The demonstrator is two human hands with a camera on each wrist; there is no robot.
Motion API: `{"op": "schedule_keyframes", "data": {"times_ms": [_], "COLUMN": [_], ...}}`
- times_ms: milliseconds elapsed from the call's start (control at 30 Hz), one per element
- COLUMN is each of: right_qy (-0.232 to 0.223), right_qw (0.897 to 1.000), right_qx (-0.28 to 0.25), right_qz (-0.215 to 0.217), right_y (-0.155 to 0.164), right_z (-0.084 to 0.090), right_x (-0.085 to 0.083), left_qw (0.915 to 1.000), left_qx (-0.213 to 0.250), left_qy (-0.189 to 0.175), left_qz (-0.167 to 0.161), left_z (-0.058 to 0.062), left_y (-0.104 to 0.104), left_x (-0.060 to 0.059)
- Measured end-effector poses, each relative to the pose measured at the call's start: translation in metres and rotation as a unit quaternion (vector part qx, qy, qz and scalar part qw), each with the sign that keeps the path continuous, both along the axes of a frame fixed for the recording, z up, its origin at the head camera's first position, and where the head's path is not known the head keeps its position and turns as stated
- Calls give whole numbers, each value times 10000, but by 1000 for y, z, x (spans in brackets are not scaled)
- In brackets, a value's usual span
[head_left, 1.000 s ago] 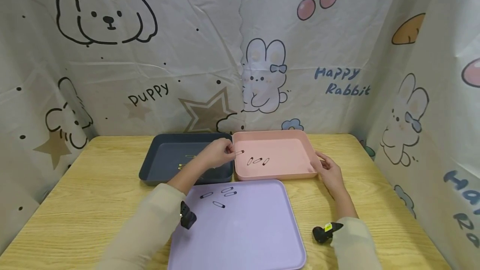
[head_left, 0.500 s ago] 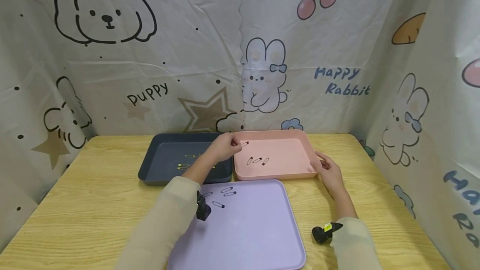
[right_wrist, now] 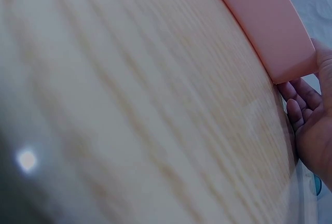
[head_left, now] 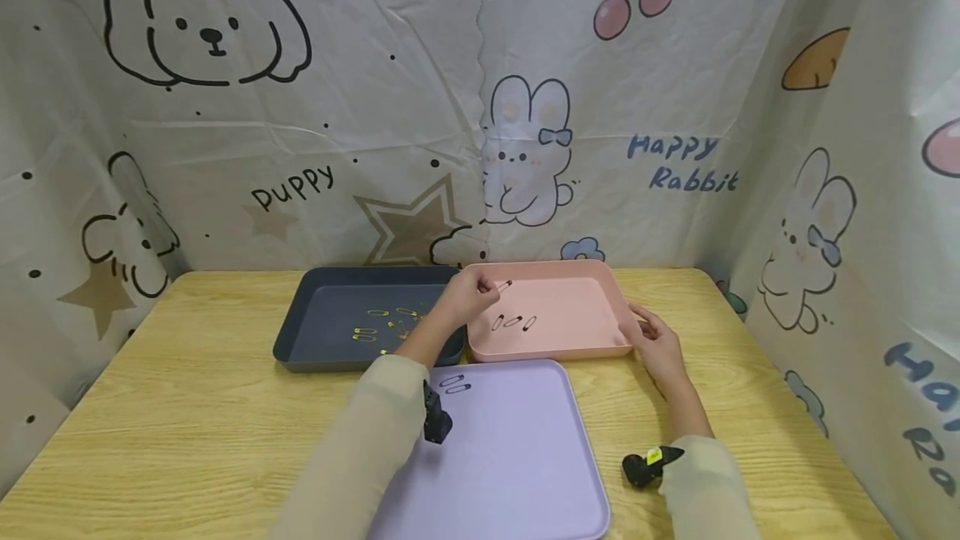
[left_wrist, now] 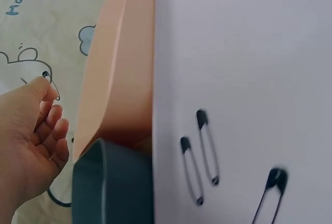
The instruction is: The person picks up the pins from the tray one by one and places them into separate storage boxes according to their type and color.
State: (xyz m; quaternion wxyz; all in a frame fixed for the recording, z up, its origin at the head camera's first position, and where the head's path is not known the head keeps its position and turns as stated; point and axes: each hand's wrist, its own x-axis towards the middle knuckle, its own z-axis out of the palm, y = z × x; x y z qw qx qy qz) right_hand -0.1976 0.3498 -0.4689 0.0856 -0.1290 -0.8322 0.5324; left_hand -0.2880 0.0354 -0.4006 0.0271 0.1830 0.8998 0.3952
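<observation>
head view only: gold pins (head_left: 382,323) in navy tray (head_left: 315,332); left hand (head_left: 468,297) pinches safety pin (head_left: 504,285).

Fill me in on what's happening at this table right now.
A person sits at a wooden table with three trays. Their left hand pinches a black safety pin above the pink tray, where three black pins already lie. Their right hand rests against that tray's near right corner. The dark blue tray holds several gold pins. A few black pins lie on the purple tray in front.
</observation>
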Motion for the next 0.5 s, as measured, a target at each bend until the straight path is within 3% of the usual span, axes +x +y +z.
{"op": "schedule_keyframes", "data": {"times_ms": [500], "right_qy": [20], "right_qw": [10000], "right_qx": [-61], "right_qz": [-25], "right_y": [0], "right_z": [-1], "right_x": [0], "left_qw": [9992], "left_qx": [188], "left_qy": [-79], "left_qz": [351], "left_z": [-17], "left_y": [4], "left_x": [0]}}
